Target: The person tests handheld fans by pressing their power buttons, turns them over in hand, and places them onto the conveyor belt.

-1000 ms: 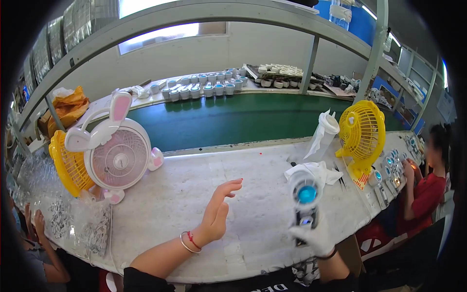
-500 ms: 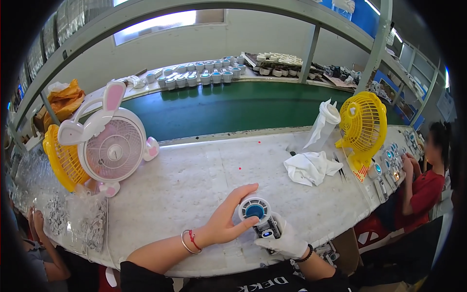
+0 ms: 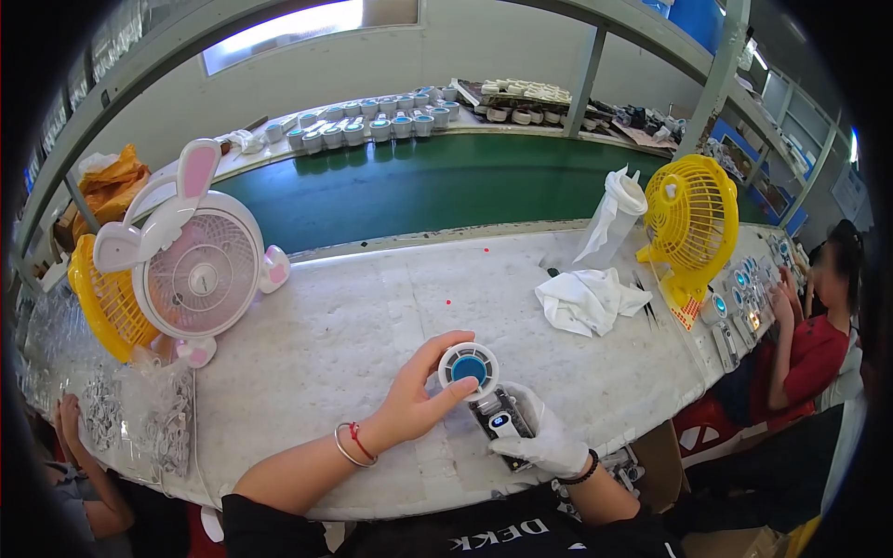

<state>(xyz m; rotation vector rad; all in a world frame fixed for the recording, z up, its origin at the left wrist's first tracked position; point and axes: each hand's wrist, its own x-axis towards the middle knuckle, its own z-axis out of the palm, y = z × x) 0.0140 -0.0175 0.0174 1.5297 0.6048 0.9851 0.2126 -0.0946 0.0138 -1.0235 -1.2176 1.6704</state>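
Both hands hold a small white device (image 3: 489,354) over the near middle of the bench. Its round, ribbed white head has a blue centre, and the open dark body (image 3: 510,406) below shows a small lit display. My bare left hand (image 3: 423,386) wraps around the head from the left, its thumb lying across the blue centre. A white glove covers my right hand (image 3: 551,437), which grips the body from the right, thumb across its lower end. The fingers behind the device are hidden.
A rabbit-eared pink-and-white fan (image 3: 209,270) stands left, a yellow fan (image 3: 693,223) right. Near the latter are a crumpled white cloth (image 3: 591,302) and a white roll (image 3: 616,214). Beyond the green belt (image 3: 419,186) sit several blue-topped pieces (image 3: 379,130). Co-workers flank the bench.
The whole view has shifted slightly. My hands have raised the device a little away from me, and more of its dark body and lit display now shows.
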